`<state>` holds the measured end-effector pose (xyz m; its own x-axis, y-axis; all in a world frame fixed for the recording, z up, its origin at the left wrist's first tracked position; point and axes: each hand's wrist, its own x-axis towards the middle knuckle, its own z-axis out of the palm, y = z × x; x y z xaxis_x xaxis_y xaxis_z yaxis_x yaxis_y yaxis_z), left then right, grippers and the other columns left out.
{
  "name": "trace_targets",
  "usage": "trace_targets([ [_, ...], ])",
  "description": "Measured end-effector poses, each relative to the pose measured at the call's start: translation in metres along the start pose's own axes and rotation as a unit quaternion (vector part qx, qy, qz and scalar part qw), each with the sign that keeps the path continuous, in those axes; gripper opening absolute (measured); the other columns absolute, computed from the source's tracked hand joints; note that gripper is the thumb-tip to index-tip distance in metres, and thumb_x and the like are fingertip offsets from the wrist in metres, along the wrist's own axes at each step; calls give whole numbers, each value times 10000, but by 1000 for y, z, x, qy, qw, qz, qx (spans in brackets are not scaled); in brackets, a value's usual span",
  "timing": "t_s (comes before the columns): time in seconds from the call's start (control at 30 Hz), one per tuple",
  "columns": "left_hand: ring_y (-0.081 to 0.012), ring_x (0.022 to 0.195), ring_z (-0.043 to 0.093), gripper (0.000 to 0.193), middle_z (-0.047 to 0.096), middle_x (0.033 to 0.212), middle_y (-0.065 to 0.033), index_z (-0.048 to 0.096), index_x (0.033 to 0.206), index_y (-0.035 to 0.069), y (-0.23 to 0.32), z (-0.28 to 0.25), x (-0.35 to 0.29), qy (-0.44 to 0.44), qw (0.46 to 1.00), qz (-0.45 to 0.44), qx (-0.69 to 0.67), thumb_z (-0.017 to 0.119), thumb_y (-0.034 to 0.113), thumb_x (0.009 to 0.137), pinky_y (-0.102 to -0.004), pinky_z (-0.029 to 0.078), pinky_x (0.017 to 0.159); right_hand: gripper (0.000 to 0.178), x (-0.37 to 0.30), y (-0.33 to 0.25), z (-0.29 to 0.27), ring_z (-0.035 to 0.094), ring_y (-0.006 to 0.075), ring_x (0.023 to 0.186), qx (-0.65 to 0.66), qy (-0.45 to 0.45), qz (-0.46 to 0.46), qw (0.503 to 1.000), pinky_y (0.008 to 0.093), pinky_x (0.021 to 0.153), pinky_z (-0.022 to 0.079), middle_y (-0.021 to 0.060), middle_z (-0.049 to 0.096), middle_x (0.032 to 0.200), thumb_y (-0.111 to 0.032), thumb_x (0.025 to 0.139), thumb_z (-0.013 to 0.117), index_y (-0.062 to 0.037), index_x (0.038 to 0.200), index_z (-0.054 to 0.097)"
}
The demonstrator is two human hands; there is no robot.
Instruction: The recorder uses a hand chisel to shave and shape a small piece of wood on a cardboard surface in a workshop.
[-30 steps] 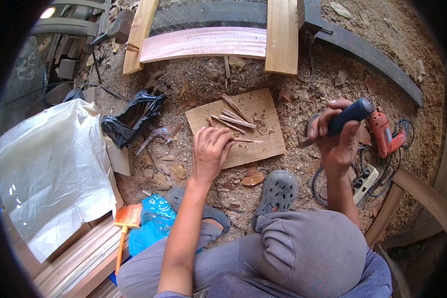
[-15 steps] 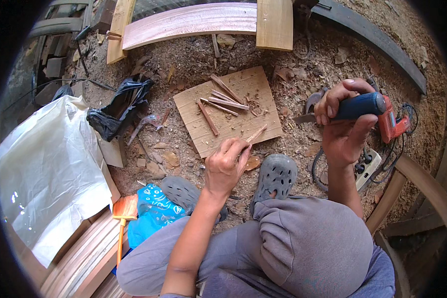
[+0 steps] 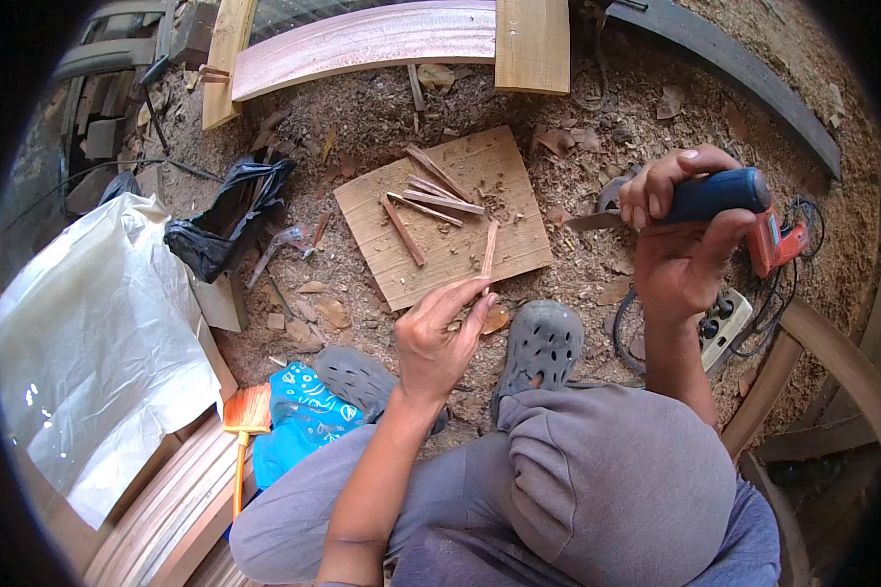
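Between thumb and fingers, my left hand [image 3: 440, 333] pinches a thin wood stick [image 3: 490, 249], which points up and away over a flat wooden board [image 3: 362, 210]. Several loose sticks [image 3: 440, 200] and curled shavings lie on that board. To the right, my right hand [image 3: 683, 220] is raised and wrapped round the dark blue handle of a knife [image 3: 719, 196]. Its short blade points left, apart from the stick. My fingers hide the part where blade and handle meet.
A red corded power tool [image 3: 778, 243] and a white power strip [image 3: 726, 331] lie beyond my right forearm. A curved wooden frame piece [image 3: 372, 47] spans the far side. At left are a black plastic bag [image 3: 230, 220], a white sheet [image 3: 98, 342] and an orange brush [image 3: 248, 409].
The stick in my left hand has swung from slanting right to nearly upright in the picture. My right hand still holds the knife, its blade now showing a little more.
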<state>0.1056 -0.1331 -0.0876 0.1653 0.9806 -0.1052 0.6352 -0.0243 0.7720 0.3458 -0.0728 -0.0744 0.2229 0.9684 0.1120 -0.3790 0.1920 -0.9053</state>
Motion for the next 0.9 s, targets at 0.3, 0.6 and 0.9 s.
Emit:
trace_targets([
  [0.3,-187,734,753,203,772,847,-104,804,953,12,4,3,6,0,992,-110,-70,876,156,829,-291,592,674,517,18,0,-2,484,199,833,135,141,11,981,383,839,432,65,496,931,-553,1096,389,-60,1177,523],
  [0.6,-163,723,739,214,782,846,-107,807,932,21,15,7,7,5,993,-94,-71,895,168,803,-287,583,670,595,18,-4,-4,469,190,817,173,91,9,981,381,828,419,68,492,920,-620,1066,407,-63,1232,534],
  [0.9,-105,776,726,227,788,870,-89,795,985,-20,13,18,7,-34,947,-230,-220,874,149,856,-260,596,709,708,13,-2,3,506,204,819,66,-5,-73,995,422,825,462,80,486,910,-721,1038,282,-74,1223,502],
])
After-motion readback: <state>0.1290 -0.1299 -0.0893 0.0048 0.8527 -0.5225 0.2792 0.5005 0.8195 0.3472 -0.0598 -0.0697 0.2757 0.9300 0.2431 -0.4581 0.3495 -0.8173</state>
